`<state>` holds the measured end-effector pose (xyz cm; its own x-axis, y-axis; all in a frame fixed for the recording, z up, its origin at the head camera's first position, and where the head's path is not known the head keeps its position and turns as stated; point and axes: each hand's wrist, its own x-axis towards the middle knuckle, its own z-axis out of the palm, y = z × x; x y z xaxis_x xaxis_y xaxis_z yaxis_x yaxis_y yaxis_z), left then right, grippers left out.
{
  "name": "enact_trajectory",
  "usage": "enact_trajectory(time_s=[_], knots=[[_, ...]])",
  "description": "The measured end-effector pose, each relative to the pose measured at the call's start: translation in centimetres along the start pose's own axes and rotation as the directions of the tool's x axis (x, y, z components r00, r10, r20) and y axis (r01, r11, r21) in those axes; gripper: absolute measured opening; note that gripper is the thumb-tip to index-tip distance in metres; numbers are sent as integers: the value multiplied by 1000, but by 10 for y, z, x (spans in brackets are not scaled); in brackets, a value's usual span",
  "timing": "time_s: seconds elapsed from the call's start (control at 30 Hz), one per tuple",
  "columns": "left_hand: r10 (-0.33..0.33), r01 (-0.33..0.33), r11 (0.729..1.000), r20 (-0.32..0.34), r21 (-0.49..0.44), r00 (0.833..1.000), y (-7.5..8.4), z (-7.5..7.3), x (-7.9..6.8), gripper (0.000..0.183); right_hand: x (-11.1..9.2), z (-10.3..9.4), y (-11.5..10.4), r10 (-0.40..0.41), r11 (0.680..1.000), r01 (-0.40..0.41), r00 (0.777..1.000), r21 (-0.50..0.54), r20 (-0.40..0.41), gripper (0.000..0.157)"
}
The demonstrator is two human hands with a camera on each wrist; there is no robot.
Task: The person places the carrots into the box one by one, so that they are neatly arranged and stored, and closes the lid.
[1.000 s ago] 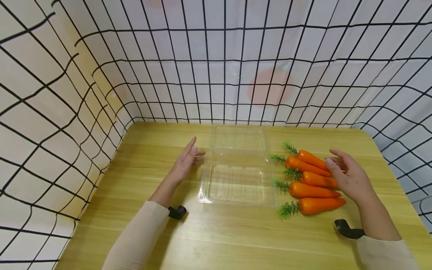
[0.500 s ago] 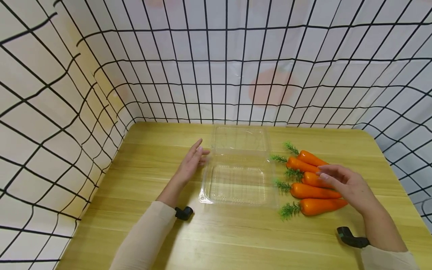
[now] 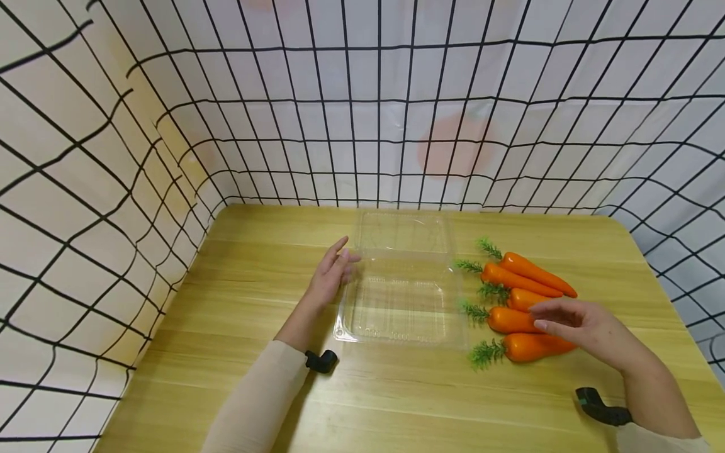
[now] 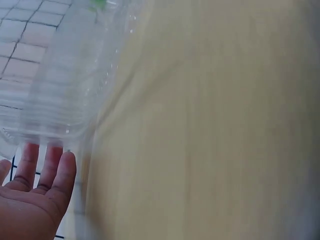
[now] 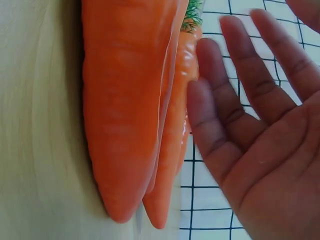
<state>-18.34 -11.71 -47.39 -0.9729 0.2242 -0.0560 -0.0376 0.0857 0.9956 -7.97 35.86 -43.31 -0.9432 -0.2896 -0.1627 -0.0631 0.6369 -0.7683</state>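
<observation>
Several orange toy carrots [image 3: 523, 274] with green leafy tops lie side by side on the right of the table, tips pointing right. My right hand [image 3: 600, 330] hovers over the tip ends of the nearer ones, fingers loosely bent and holding nothing. In the right wrist view its fingertips are beside the carrot [image 5: 125, 110] closest to that camera. A clear plastic clamshell box [image 3: 345, 336] lies unfolded in the middle, lid toward the back. At its left side is my left hand [image 3: 328, 277], fingers extended, with fingertips right at the box edge in the left wrist view.
The wooden table [image 3: 396, 402] is bordered by black wire mesh [image 3: 379, 141] at the back and both sides, with a pale printed sheet behind it. A black wrist camera [image 3: 321, 362] sticks out from each sleeve.
My right hand has come forward toward me, from the far carrots to the nearer ones. My left hand has shifted right, up to the box. Carrots and box have stayed put.
</observation>
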Motion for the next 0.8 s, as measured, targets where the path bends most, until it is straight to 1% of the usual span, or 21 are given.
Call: enact_trajectory(time_s=[0.07,0.13,0.2,0.23,0.3,0.37,0.43,0.47,0.6,0.7,0.8], knots=[[0,0,1000,-10,-13,1000,-2,1,0,58,-2,0,2,-5,1000,5,1000,-18,13,30],[11,-11,999,-18,-38,1000,-3,3,1,57,-5,0,4,20,999,-19,999,-43,27,29],[27,-28,996,-20,-84,999,-4,6,1,57,-6,1,5,38,995,-36,999,-98,24,28],[33,-35,992,-20,-120,999,-5,8,1,57,-6,1,5,43,993,-40,999,-111,30,28],[36,-41,982,-30,-184,999,-6,11,1,56,-7,2,5,37,987,-31,999,-160,34,28],[27,-37,969,-42,-244,999,-7,14,1,55,-7,4,4,15,980,-8,999,-200,31,28],[11,-25,959,-52,-283,999,-8,17,1,54,-8,5,3,0,981,8,999,-193,40,30],[5,-20,955,-54,-295,999,-9,18,0,54,-8,6,2,-4,978,12,999,-207,39,31],[-18,2,938,-43,-346,999,-13,20,1,55,-10,8,3,8,979,1,999,-202,43,33],[-26,7,928,-44,-373,999,-17,20,2,55,-10,10,4,-4,974,20,998,-224,70,34],[-18,-4,927,-56,-374,998,-20,20,3,55,-10,11,5,2,972,23,994,-232,108,36]])
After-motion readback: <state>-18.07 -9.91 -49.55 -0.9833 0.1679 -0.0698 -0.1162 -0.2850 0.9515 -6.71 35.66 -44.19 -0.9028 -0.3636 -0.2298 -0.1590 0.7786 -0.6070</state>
